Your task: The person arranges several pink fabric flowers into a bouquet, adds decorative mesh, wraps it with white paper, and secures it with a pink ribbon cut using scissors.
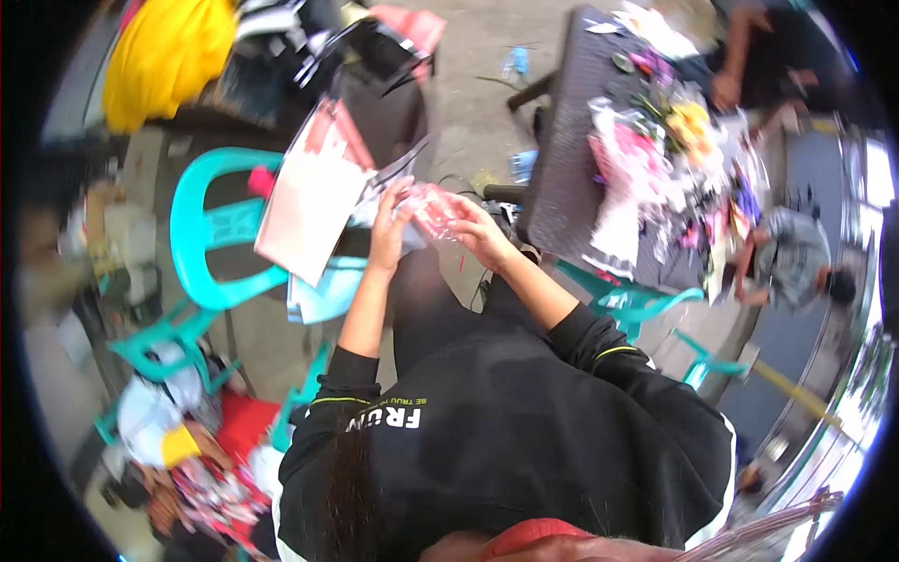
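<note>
Both of my hands grip a small, pink, crinkly plastic packet (429, 211) in front of my body. My left hand (390, 215) has its fingers closed on the left end, and my right hand (478, 229) pinches the right side. Just left of my hands lie large pink and white sheets (309, 206) with clear plastic around their edge, over light blue sheets (304, 298). What exactly is inside the packet is too blurred to make out.
A dark woven table (557, 178) at right holds wrapped bouquets (632, 155). A teal chair (197, 253) stands at left. Yellow fabric (164, 61) sits top left. Co-workers appear at right (791, 253) and lower left (159, 421). Blue bottles (520, 64) lie on the floor.
</note>
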`<state>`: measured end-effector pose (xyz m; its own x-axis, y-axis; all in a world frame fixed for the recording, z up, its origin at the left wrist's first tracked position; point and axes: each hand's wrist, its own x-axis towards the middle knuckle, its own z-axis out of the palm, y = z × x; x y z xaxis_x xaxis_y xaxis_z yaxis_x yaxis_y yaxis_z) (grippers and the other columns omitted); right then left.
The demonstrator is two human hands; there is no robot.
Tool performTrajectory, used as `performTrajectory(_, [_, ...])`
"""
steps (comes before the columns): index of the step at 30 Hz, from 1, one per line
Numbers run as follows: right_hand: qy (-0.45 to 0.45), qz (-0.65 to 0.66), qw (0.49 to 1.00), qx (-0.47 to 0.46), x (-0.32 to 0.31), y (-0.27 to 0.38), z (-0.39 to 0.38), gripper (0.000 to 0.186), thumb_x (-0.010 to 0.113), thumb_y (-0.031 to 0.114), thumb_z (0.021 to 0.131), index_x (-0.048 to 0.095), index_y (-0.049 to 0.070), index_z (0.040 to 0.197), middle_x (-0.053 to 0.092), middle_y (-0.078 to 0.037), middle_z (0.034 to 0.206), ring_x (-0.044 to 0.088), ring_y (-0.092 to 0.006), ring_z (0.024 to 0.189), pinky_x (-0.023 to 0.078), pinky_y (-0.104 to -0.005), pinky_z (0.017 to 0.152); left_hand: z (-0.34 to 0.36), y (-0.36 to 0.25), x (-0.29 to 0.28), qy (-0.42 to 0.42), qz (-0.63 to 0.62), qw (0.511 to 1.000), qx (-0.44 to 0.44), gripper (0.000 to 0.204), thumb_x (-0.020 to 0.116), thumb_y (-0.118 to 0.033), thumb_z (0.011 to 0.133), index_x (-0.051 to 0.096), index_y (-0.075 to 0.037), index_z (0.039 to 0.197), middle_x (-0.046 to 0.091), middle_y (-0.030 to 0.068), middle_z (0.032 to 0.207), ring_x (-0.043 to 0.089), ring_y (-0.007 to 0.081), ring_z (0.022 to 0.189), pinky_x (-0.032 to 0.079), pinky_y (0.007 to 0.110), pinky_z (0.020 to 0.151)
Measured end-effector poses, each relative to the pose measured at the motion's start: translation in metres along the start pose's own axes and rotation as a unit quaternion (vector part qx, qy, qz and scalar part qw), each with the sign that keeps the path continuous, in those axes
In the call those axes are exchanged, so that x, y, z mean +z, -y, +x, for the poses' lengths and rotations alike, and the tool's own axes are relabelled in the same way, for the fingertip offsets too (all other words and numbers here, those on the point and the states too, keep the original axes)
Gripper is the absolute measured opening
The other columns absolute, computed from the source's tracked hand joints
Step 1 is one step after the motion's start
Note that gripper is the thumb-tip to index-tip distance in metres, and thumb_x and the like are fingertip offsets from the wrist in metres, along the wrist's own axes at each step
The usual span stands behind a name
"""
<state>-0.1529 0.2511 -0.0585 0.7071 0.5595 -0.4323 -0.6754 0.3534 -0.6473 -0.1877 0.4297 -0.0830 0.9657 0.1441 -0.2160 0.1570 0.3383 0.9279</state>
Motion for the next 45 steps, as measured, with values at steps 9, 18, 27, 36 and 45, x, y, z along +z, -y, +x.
performTrajectory(9, [-0.17,-0.076,0.973,-0.135,-0.086,0.101,-0.16,0.062,0.066,0.013,0.08,0.035,0.007,0.133,0.05,-0.006,0.118,0.056,-0.0113,0.091,0.046,-0.0277,0.078,0.039,-0.032,0.205,0.262,0.204,0.943,0.036,0.017,0.061,-0.018,0.084,0.062,-0.002,0.092,0.06,0.0046,0.094,0.054,0.01,0.082,0.044,0.025,0.076])
performTrajectory(18, [-0.343,-0.09,0.907,-0.227,-0.237,0.161,-0.311,0.048,0.069,0.006,0.073,0.049,0.007,0.117,0.052,-0.004,0.105,0.056,-0.0114,0.084,0.046,-0.024,0.068,0.014,0.002,0.405,0.274,0.117,0.95,-0.09,0.011,0.052,-0.017,0.092,0.052,-0.007,0.088,0.064,0.0056,0.094,0.06,0.0109,0.079,0.048,0.024,0.069])
performTrajectory(27, [-0.325,0.019,0.914,-0.243,-0.362,0.18,-0.394,0.059,0.054,-0.011,0.066,0.048,0.008,0.121,0.046,-0.007,0.119,0.051,-0.014,0.098,0.045,-0.0227,0.075,-0.008,0.094,0.542,0.358,0.452,0.807,0.131,0.024,0.059,-0.01,0.081,0.063,-0.01,0.104,0.059,0.0118,0.087,0.059,0.0239,0.08,0.046,0.033,0.074])
performTrajectory(36, [-0.409,-0.062,0.86,-0.297,-0.432,0.154,-0.405,0.055,0.048,-0.018,0.062,0.05,0.005,0.112,0.046,-0.006,0.115,0.051,-0.0164,0.104,0.044,-0.0246,0.081,-0.008,0.163,0.606,0.418,0.559,0.678,0.23,0.015,0.065,-0.016,0.077,0.06,-0.005,0.085,0.06,0.0133,0.08,0.06,0.0313,0.079,0.048,0.041,0.07])
performTrajectory(45, [-0.473,-0.161,0.798,-0.336,-0.438,0.154,-0.395,0.05,0.045,-0.017,0.057,0.052,0.005,0.102,0.047,-0.004,0.11,0.05,-0.0175,0.108,0.043,-0.0287,0.091,0.024,0.16,0.635,0.409,0.571,0.656,0.277,0.022,0.068,-0.012,0.07,0.057,-0.01,0.088,0.06,0.009,0.092,0.058,0.0277,0.09,0.048,0.039,0.075])
